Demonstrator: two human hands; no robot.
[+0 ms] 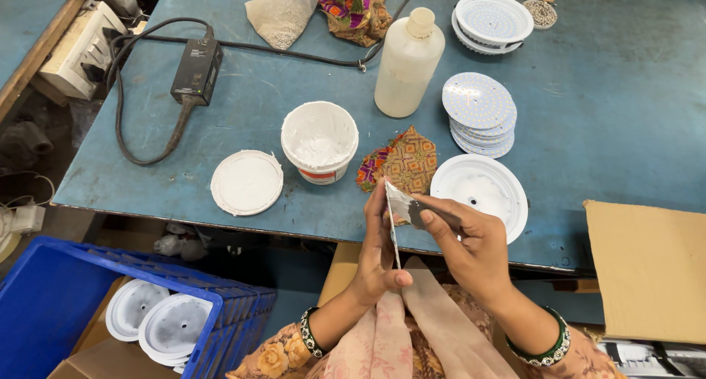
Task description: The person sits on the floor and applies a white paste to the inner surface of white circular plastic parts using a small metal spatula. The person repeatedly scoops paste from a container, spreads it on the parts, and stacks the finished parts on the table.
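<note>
I see the left hand (379,250) gripping a thin round disc (392,228) edge-on; right hand (471,243), at three o'clock, pinches a spatula (413,211) against it.

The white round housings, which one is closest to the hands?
The white housing lying alone on the blue table, just beyond the right hand. The other table one sits at the far edge; two more lie in the blue crate.

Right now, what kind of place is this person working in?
Probably a small workshop where round lamps get put together by hand. A stack of round white discs dotted with tiny lights sits on the blue worktable, beside an open tub of white paste, and white round housings fill a blue crate.
</note>
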